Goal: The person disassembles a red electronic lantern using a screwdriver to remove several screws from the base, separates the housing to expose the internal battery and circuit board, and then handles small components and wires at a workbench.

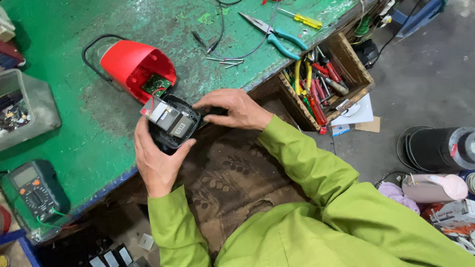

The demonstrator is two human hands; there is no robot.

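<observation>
2 hands grip black plastic base (172,125) at desk's (88,145) near edge, metal block on top. Left hand (156,158) fingers wrapped around base; right hand (235,108) fingers pinch its right side. Glossy red rounded shell (130,66) just beyond, open end toward base, long axis diagonal toward far-left corner. Desk paint green, worn.

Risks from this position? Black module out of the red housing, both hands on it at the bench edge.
1. The black module is held past the edge of the green bench by the left hand and right hand; a slip would likely drop it to the floor.
2. Thin wires seem to link it to the circuit board in the red housing; pulling away may tear them.
</observation>
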